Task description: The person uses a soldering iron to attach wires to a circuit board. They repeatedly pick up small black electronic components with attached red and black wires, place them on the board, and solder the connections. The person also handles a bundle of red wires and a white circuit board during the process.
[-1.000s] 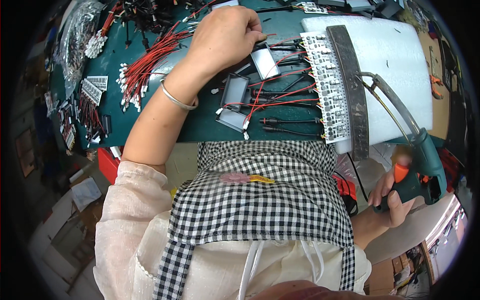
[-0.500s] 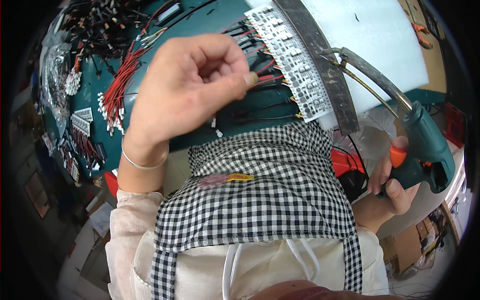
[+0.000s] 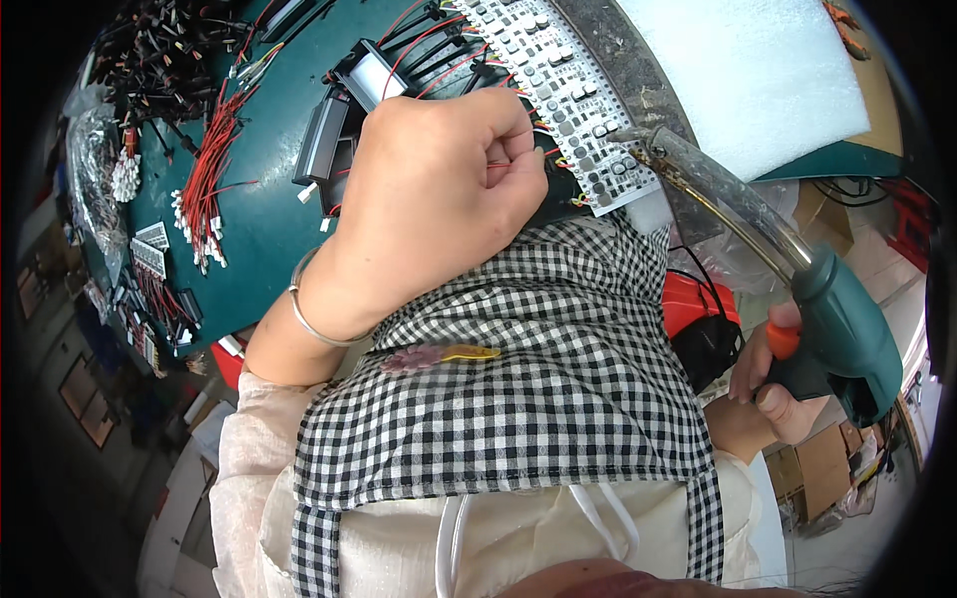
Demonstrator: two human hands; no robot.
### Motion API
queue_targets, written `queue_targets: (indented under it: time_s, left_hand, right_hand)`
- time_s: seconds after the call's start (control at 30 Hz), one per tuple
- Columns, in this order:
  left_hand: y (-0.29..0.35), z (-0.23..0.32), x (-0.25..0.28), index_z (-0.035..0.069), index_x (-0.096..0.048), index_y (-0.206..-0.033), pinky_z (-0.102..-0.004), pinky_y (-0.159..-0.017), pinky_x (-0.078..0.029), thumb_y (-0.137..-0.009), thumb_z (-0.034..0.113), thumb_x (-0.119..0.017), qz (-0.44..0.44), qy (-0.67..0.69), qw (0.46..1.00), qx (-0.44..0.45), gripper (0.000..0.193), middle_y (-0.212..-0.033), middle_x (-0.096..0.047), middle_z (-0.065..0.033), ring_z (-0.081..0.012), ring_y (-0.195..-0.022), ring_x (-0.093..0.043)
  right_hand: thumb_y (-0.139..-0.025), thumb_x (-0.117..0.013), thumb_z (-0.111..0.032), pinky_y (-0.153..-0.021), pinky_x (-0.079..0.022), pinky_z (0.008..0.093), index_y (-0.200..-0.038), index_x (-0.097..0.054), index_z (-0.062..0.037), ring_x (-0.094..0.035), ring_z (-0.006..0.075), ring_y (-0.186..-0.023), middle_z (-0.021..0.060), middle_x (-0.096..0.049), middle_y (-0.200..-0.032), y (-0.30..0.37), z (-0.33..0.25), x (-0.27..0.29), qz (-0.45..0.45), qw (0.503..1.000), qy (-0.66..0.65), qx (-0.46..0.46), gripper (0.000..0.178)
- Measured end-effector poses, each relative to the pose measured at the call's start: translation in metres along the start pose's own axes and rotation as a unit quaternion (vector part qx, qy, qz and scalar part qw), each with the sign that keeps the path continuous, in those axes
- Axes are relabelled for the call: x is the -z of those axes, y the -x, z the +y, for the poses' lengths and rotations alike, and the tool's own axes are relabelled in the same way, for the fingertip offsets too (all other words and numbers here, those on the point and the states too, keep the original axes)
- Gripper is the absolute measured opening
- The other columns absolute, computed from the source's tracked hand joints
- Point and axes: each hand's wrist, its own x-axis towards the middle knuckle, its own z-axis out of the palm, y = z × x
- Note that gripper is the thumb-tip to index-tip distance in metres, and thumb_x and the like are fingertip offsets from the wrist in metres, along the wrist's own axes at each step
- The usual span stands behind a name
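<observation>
My left hand (image 3: pixel 449 179) is closed in a pinch beside the long white circuit board (image 3: pixel 558 110). A thin red wire shows between its thumb and fingers and runs to the board's near end. In my right hand (image 3: pixel 778 404) is a teal soldering gun (image 3: pixel 847 309) with an orange trigger, gripped at its handle. The gun's metal tip (image 3: pixel 653 149) reaches over the board's right edge, beside the dark bar (image 3: pixel 673 115); whether it touches I cannot tell. Several wires line the board's left edge, partly hidden by my left hand. Black rectangular cases (image 3: pixel 324 140) lie left of that hand.
White foam (image 3: pixel 758 85) lies right of the dark bar. On the green mat (image 3: pixel 269 249) are a bundle of red wires (image 3: pixel 214 149), a pile of black connectors (image 3: pixel 159 60) and a clear plastic bag (image 3: pixel 95 179). Orange-handled pliers (image 3: pixel 847 30) lie far right.
My left hand has moved right and down, closer to the board's near end. The soldering gun's tip has shifted left, from the dark bar to over the board. The black cases have come into view.
</observation>
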Motion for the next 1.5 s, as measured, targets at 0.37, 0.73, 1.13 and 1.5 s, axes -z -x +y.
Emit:
queue_targets:
  time_s: [0.37,0.73,1.13,1.5]
  left_hand:
    - [0.003,-0.002,-0.011,0.002,-0.063,-0.073,-0.0202,-0.042,-0.028,-0.078,0.002,-0.071,0.056,-0.044,0.997,-0.041,0.010,-0.051,-0.047,0.0040,-0.0012,-0.046,-0.035]
    - [0.004,-0.003,-0.013,0.004,-0.064,-0.075,-0.0204,-0.042,-0.027,-0.078,0.003,-0.073,0.071,-0.055,0.994,-0.065,0.009,-0.051,-0.046,0.0041,-0.0020,-0.044,-0.033]
    - [0.004,-0.007,-0.018,0.003,-0.065,-0.076,-0.0187,-0.043,-0.028,-0.078,0.003,-0.073,0.092,-0.059,0.991,-0.074,0.008,-0.054,-0.051,0.0044,-0.0004,-0.045,-0.035]
    - [0.005,-0.008,-0.020,0.004,-0.065,-0.076,-0.0193,-0.043,-0.027,-0.077,0.002,-0.073,0.102,-0.059,0.991,-0.067,0.009,-0.055,-0.049,0.0035,-0.0012,-0.045,-0.034]
  right_hand:
    - [-0.075,-0.076,-0.015,-0.044,-0.040,0.0236,-0.127,-0.040,0.0141,-0.050,0.0137,-0.044,0.0066,-0.052,-0.058,0.000,-0.002,-0.002,-0.028,1.000,-0.003,-0.006,0.070]
    - [-0.063,-0.085,-0.015,-0.043,-0.035,0.0228,-0.118,-0.052,0.0137,-0.048,0.0129,-0.044,0.0058,-0.054,-0.058,0.000,-0.006,-0.024,0.101,0.993,-0.025,-0.057,0.071]
    - [-0.070,-0.082,-0.024,-0.037,-0.039,0.0232,-0.115,-0.043,0.0111,-0.045,0.0117,-0.040,0.0065,-0.049,-0.063,-0.007,0.000,-0.037,0.139,0.990,0.027,-0.012,0.069]
    - [-0.070,-0.081,-0.022,-0.037,-0.040,0.0231,-0.107,-0.045,0.0088,-0.045,0.0125,-0.040,0.0079,-0.049,-0.062,-0.018,-0.005,-0.048,0.159,0.987,0.037,-0.011,0.060]
